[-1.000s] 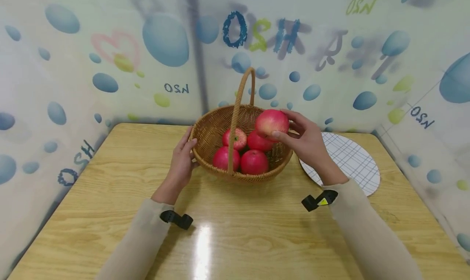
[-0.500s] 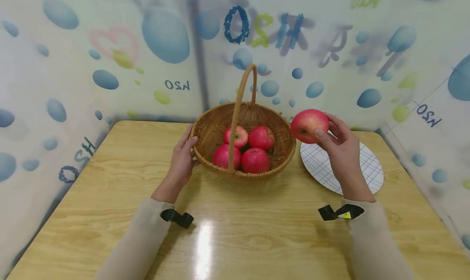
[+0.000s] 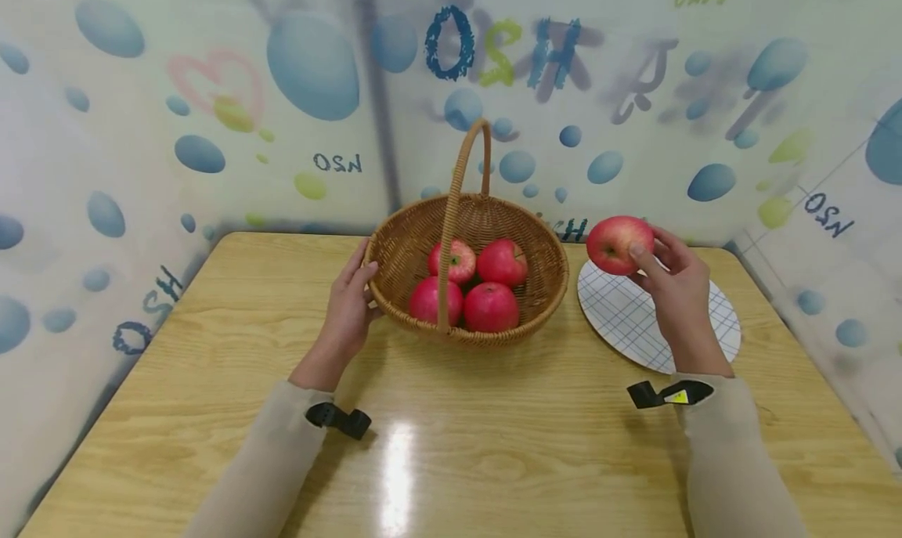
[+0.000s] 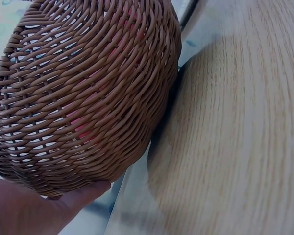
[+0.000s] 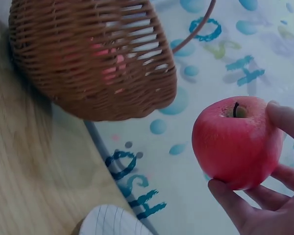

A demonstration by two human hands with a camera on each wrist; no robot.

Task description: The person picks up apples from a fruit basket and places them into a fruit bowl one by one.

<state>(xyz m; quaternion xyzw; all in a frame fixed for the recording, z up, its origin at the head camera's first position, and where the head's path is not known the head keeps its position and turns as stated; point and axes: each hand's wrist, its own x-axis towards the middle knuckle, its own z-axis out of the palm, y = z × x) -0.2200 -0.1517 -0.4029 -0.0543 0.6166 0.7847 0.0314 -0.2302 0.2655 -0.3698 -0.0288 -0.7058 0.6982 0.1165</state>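
My right hand (image 3: 680, 291) pinches a red apple (image 3: 620, 245) between thumb and fingers, holding it up above the far left part of a round plate (image 3: 627, 315) with a grid pattern. In the right wrist view the same apple (image 5: 237, 142) shows its dark stem. A brown wicker basket (image 3: 395, 244) with a tall arched handle stands left of the plate, with several red apples (image 3: 491, 308) inside. My left hand (image 3: 347, 307) grips the basket's left rim, thumb over the edge. In the left wrist view, fingers (image 4: 83, 196) lie against the basket's woven side.
All of this stands on a light wooden table (image 3: 486, 444). A patterned wall (image 3: 310, 154) with blue and green spots and letters rises right behind the basket and plate. Side walls flank the table at left and right.
My right hand has lifted the apple from over the basket and carried it right, to above the plate. The left hand keeps its grip on the rim.
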